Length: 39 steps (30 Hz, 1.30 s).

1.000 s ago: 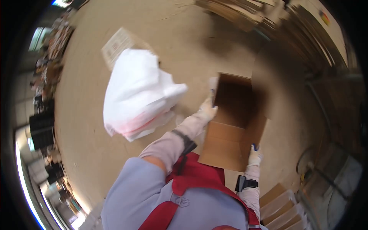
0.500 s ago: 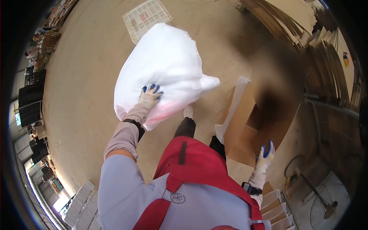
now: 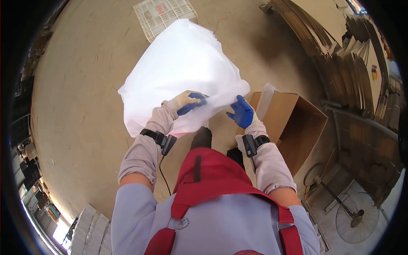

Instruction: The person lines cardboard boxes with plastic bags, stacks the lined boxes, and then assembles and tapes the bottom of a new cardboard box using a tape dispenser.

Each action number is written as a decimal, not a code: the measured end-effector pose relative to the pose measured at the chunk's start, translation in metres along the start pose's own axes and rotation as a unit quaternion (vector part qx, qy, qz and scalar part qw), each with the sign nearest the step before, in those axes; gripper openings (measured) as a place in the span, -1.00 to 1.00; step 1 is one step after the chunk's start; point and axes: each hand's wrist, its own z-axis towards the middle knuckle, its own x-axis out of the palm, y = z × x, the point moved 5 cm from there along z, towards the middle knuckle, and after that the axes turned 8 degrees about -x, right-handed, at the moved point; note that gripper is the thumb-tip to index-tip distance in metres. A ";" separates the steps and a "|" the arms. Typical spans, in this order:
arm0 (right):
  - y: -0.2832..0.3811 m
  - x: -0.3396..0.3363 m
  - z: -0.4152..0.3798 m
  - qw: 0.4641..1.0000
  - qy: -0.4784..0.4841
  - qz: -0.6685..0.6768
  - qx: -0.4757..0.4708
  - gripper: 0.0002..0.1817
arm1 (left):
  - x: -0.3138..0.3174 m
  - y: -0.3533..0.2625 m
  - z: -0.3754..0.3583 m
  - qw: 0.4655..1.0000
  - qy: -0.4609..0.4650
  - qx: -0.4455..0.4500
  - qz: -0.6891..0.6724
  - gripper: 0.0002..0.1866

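A large white sheet-like bag (image 3: 174, 63) bulges in front of me, with a pinkish patch at its lower edge. My left hand (image 3: 190, 102), in a white glove with blue fingers, is curled on the bag's near side, its fingers closed round a fold of the white material. At the bag's right corner is my right hand (image 3: 243, 112), in a similar glove, its blue fingers spread and their tips touching the material's edge. An open cardboard box (image 3: 278, 112) lies right of my right hand, with white lining over its left edge.
A white plastic crate (image 3: 163, 17) sits on the floor beyond the bag. Stacked flat cardboard (image 3: 357, 72) stands at the right. A standing fan (image 3: 355, 216) is at the lower right, and white stacked blocks (image 3: 87, 233) are at the lower left.
My right hand has moved from beside the box up to the bag's right corner. My left hand has shifted right and curled from lying spread on the bag. The box has tilted and turned.
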 end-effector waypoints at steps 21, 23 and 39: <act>0.137 0.055 -0.152 0.942 -0.115 -0.206 -0.240 -0.59 | 0.186 -0.048 -0.055 0.642 -0.412 0.326 0.558 -0.28; 0.151 0.063 -0.163 0.951 -0.031 -0.177 -0.252 -0.35 | 0.190 -0.064 -0.039 0.604 -0.475 0.292 0.570 -0.47; 0.252 -0.220 -0.433 0.790 0.143 -0.389 -0.452 -0.12 | 0.635 -0.099 0.059 0.953 0.302 -0.007 0.038 -0.67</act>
